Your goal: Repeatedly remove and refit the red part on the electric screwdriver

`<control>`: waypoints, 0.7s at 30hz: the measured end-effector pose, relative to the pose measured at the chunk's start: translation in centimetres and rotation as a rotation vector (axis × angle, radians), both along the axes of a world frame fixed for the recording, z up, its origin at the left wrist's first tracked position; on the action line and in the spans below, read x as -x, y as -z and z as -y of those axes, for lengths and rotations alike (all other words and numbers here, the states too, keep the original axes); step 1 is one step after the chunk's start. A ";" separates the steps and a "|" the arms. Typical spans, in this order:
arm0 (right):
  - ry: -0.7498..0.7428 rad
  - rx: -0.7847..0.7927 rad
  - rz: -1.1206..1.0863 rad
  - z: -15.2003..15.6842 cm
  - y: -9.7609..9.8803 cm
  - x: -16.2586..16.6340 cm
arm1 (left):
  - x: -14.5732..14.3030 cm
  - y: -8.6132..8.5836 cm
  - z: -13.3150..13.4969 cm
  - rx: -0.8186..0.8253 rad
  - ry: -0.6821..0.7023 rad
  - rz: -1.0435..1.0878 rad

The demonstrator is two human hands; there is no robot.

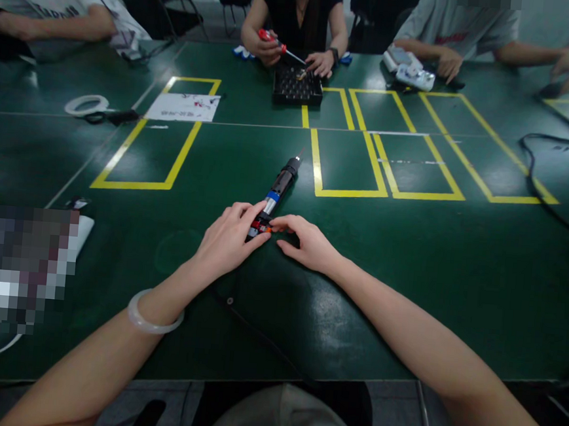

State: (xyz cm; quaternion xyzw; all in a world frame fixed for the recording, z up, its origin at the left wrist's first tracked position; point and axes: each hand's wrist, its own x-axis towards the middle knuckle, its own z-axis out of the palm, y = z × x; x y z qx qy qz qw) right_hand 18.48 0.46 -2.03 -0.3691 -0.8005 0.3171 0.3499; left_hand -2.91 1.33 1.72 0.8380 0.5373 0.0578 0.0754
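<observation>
A black electric screwdriver (277, 187) with a blue band and a red part at its rear end lies on the green table (408, 269), its tip pointing away from me. My left hand (228, 238) rests over its rear end, fingers curled round it. My right hand (306, 241) sits just to the right, fingertips touching the same red end. A thin black cable (255, 329) runs from the tool back toward me. I wear a pale bangle (151, 314) on my left wrist.
Yellow tape rectangles (347, 165) mark the table. Across it, a person holds a red screwdriver (273, 41) over a black tray (297, 86). Other people sit at the far left and far right. A white paper (184, 107), a tape roll (86, 104) and a black cable (539, 167) lie about.
</observation>
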 end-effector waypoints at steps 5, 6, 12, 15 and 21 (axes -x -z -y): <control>0.050 0.008 -0.006 -0.2 0.0 -0.4 | 0.7 -0.2 -0.8 -0.025 -0.050 -0.056; 0.056 0.011 -0.009 -0.2 0.0 -0.5 | 1.1 -0.2 -1.1 -0.029 -0.070 -0.068; 0.059 0.036 -0.011 -0.2 0.2 -0.5 | 5.6 0.1 -4.4 -0.019 -0.220 -0.076; 0.062 0.041 -0.016 -0.1 0.1 -0.5 | 8.6 0.0 -6.1 -0.012 -0.319 -0.080; 0.063 0.038 -0.007 -0.2 0.1 -0.4 | 14.1 -0.6 -7.8 -0.051 -0.455 -0.133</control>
